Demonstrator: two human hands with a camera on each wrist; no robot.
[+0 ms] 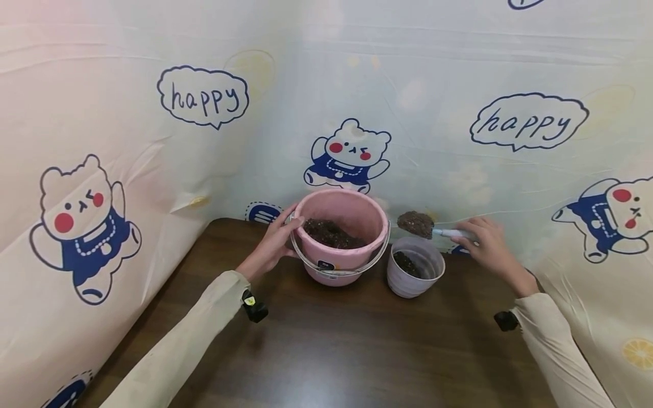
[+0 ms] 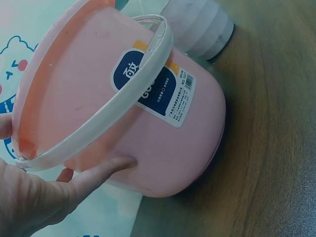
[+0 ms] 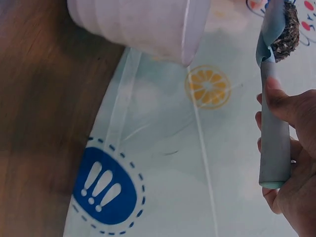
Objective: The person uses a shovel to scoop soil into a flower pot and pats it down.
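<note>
A pink bucket [image 1: 343, 262] with dark soil [image 1: 331, 233] inside stands on the table, its pale handle [image 2: 118, 111] hanging down across the front. At its left rim my left hand [image 1: 278, 235] grips it, one digit lying along the outer wall in the left wrist view. My right hand [image 1: 490, 243] holds a garden trowel [image 3: 275, 133] by its grey-blue handle, fingers wrapped round it. A heap of soil [image 1: 415, 223] fills the trowel's blade, which is above the back rim of a whitish plant pot [image 1: 414, 283]. Some soil [image 1: 406, 263] lies low in the pot.
The brown wooden table [image 1: 326, 345] runs up to a printed cloth [image 1: 433, 68] that hangs behind and at both sides. Pot and bucket stand close together near the table's back edge.
</note>
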